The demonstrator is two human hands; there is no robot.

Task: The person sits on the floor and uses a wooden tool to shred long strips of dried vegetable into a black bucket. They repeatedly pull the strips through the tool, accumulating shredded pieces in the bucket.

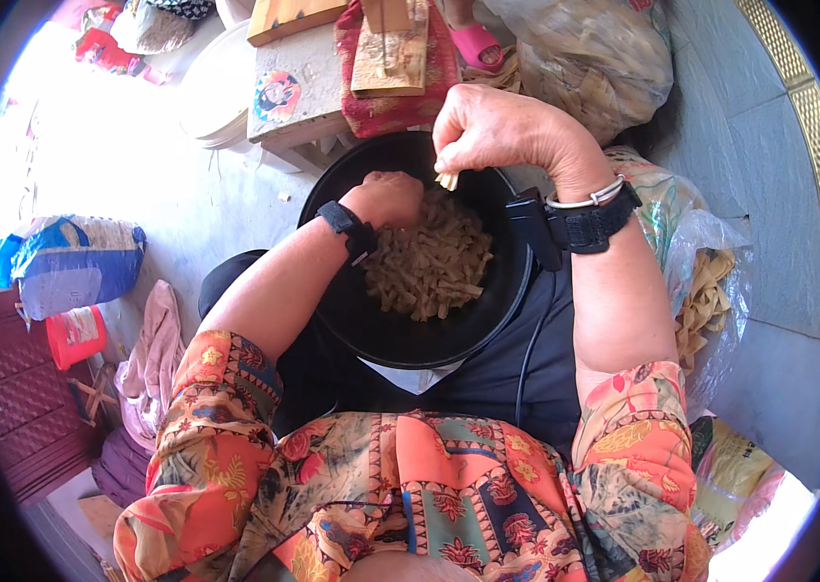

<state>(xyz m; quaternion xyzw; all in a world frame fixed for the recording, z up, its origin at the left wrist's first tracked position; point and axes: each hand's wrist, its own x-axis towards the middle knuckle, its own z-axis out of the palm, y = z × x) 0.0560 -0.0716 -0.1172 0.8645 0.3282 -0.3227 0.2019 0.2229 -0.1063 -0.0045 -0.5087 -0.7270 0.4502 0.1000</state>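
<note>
A round black pan [337, 320] rests at my lap, holding a heap of short, pale brown folded strips [431, 269]. My left hand [389, 200] is down inside the pan at the heap's upper left edge. Its fingers point away from me, and whatever they touch is hidden. Above the pan's far right rim, my right hand [490, 134] pinches a small bundle of pale strips [447, 180] between thumb and fingertips. The bundle hangs over the pan, apart from the heap.
Beyond the pan stands a low bench [301, 94] with a red cloth [373, 116] and a wooden board [391, 65]. A large plastic bag [591, 58] sits at far right. Another clear bag [704, 305] holds tan strips. A pink slipper [477, 47] shows on someone's foot.
</note>
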